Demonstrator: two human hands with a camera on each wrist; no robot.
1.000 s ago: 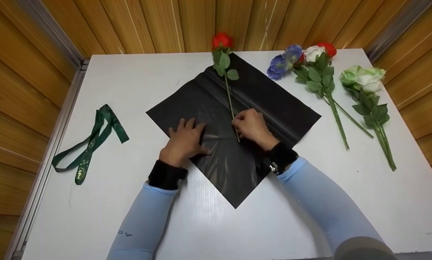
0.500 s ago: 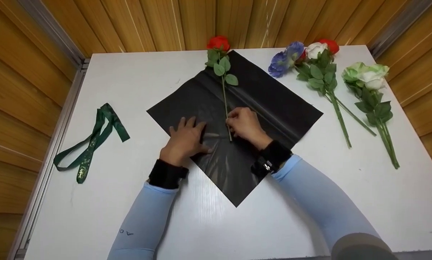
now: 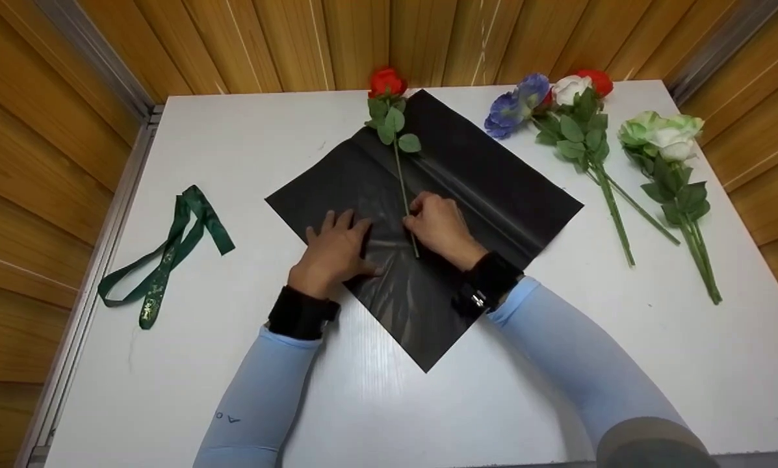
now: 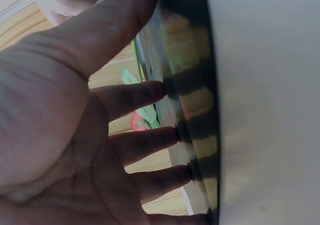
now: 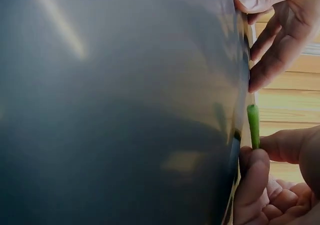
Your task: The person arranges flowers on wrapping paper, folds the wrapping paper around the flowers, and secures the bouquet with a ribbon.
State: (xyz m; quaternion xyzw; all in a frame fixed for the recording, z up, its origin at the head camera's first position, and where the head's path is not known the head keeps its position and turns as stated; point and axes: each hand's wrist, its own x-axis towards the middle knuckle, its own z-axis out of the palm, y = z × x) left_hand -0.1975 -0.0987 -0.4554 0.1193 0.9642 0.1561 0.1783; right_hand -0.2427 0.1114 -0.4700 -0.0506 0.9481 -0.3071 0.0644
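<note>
A red rose (image 3: 387,83) with green leaves lies along a sheet of black wrapping paper (image 3: 492,175), its bloom past the paper's upper left edge. My right hand (image 3: 442,224) pinches the lower stem between thumb and fingers; the green stem end (image 5: 254,120) sticks out of that pinch in the right wrist view. To the left, my left hand (image 3: 333,253) rests on the paper with its fingers spread. In the left wrist view the left fingertips (image 4: 159,89) touch the glossy sheet. The paper lies cornerwise, one point toward me.
A dark green ribbon (image 3: 168,257) lies looped at the left of the white table (image 3: 233,149). At the right lie purple, white and red flowers (image 3: 574,127) and a green-white bunch (image 3: 674,162). Wooden panels (image 3: 356,45) wall the table's back and sides.
My right hand has shifted slightly left with the rose stem, and the bloom has moved left and a little down. My left hand stays in place on the paper.
</note>
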